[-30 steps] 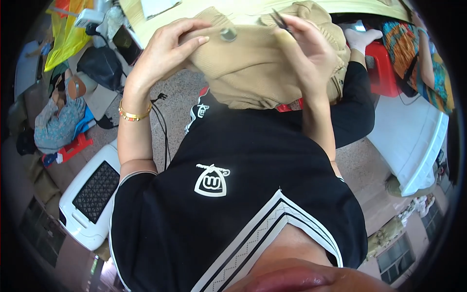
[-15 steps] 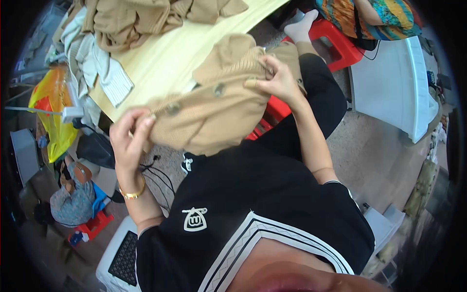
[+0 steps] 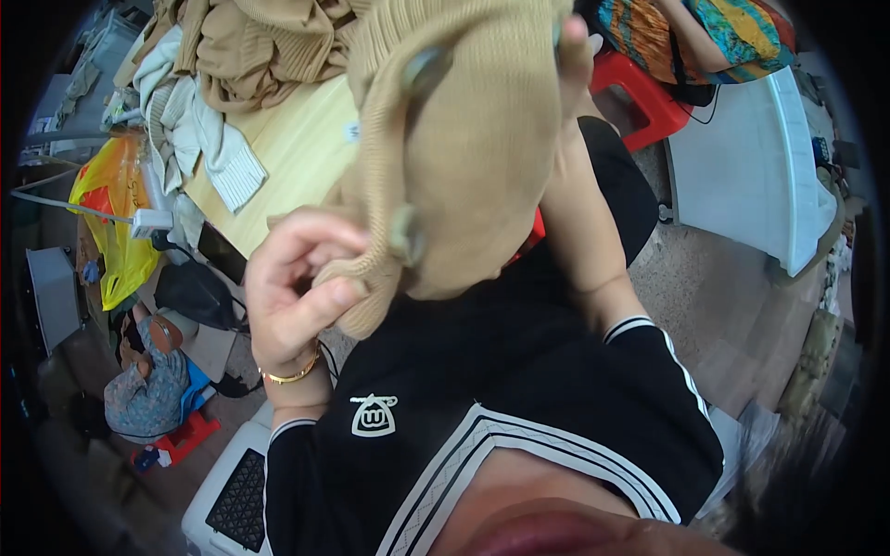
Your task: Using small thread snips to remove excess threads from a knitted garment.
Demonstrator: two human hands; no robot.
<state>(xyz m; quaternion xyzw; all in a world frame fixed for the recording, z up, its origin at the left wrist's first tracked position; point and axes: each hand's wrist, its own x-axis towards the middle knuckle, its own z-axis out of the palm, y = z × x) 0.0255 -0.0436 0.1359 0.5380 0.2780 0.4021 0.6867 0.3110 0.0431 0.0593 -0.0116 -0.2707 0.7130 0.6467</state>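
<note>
A tan knitted cardigan with grey buttons hangs close in front of the camera, held up by both my hands. My left hand, with a gold bracelet at the wrist, pinches its lower button edge. My right hand grips the cardigan's upper right side; only some fingers show past the knit. Below it lies my black shirt with white stripes.
A pale wooden table at upper left carries a heap of tan and cream knitwear. A yellow bag hangs at left. A red stool and white panel stand at right. A person sits low at left.
The cardigan has been lifted closer to the camera and turned upright. My left hand moved to the lower button edge; my right hand rose to the top.
</note>
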